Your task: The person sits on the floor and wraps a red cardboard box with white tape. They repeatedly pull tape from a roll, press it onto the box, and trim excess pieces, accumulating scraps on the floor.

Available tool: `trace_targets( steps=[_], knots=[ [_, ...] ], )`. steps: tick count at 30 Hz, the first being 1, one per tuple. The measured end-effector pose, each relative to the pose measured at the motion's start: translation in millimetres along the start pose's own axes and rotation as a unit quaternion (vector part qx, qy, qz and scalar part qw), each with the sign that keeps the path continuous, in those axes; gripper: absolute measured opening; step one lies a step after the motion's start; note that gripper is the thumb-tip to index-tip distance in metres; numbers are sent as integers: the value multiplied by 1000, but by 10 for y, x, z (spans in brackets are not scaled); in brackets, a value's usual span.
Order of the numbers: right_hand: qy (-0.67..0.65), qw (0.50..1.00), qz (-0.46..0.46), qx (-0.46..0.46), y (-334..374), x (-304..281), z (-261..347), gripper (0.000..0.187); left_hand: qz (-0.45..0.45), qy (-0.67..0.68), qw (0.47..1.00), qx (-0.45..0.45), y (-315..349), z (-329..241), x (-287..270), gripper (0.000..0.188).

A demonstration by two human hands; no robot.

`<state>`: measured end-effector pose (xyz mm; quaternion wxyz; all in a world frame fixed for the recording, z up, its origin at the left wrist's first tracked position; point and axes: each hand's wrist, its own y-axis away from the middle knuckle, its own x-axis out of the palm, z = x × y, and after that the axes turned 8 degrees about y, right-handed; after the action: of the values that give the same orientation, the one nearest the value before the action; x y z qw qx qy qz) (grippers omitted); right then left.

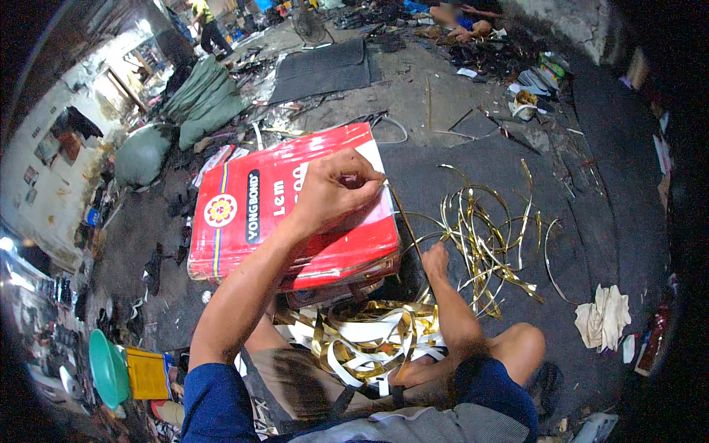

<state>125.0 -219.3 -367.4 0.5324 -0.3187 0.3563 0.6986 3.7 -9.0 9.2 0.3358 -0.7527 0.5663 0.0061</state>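
Observation:
My left hand (336, 190) is over a red box (284, 166), thumb and fingers pinched on the upper end of a narrow gold strip (402, 213). The strip runs tight and slanting down to my right hand (436, 262), whose fingers are closed around it beside the box's right side. A loose heap of thin gold strips (480, 229) lies on the dark mat to the right of that hand. In my lap is a pile of wider gold and white strips (362, 336). My right fingertips are partly hidden.
A crumpled cream cloth (603, 317) lies on the dark mat (591, 221) at right. Stuffed green sacks (203, 103) stand far left, a teal basin (108, 369) near left. A standing person (210, 28) and a fan (309, 26) are at the back.

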Motion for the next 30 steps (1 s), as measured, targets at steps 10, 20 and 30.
trace_targets(
  steps=[10, 20, 30],
  knots=[
    [17, 997, -15, 72, -7, 87, -229, 32, 66, -86, 986, 131, -23, -38, -109, 9],
    [86, 995, -15, -49, -131, -119, -505, 55, 54, -177, 954, 237, 105, 129, -187, 18],
    [105, 970, -146, 164, -682, -849, -1017, 45, 182, -382, 889, 174, 133, -56, -268, 56]
  ],
)
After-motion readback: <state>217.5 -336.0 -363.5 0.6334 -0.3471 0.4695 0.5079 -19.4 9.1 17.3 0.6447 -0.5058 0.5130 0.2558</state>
